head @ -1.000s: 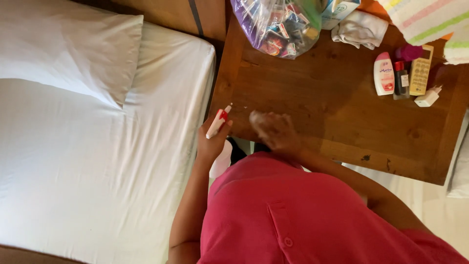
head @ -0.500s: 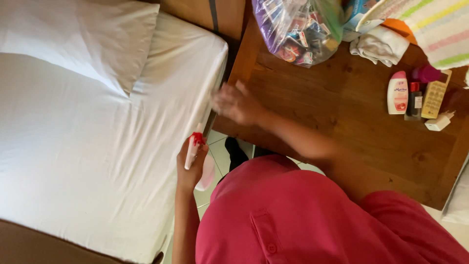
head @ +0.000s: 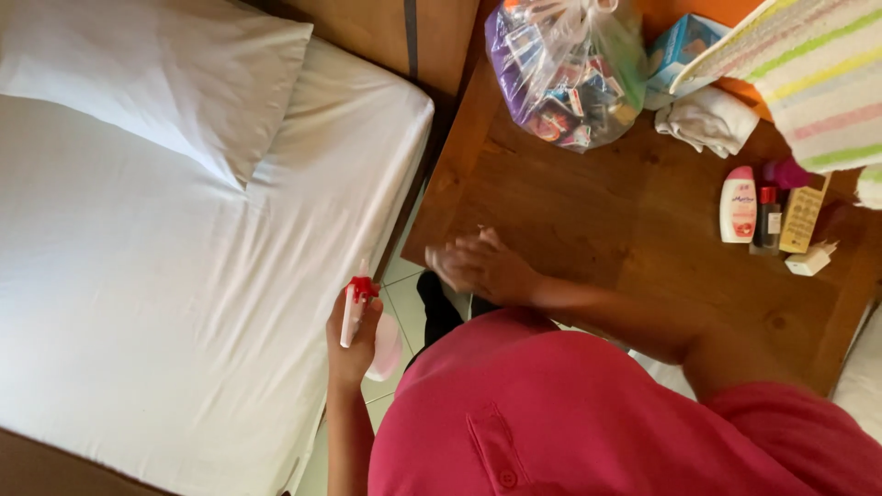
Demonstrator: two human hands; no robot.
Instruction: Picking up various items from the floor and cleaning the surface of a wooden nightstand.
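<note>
My left hand (head: 349,354) grips a small spray bottle (head: 355,308) with a red trigger and a pale pink body. It hangs over the floor gap between the white bed (head: 184,276) and the wooden table (head: 588,211). My right hand (head: 487,268) rests palm down on the table's near left corner. It is blurred by motion, and something pale shows at its fingertips, so I cannot tell whether it holds anything. My pink shirt fills the bottom of the view.
On the table's far side stand a clear plastic bag of small packets (head: 565,69), a folded white cloth (head: 707,119), a blue box (head: 684,46) and a striped towel (head: 818,83). A white lotion bottle (head: 738,204), a small red-capped bottle (head: 768,220) and a tan box (head: 801,219) stand at right. A pillow (head: 156,83) lies on the bed.
My right hand has swept across the table from its middle front to the left, then back to the near left corner. My left hand has lowered the spray bottle away from the table edge.
</note>
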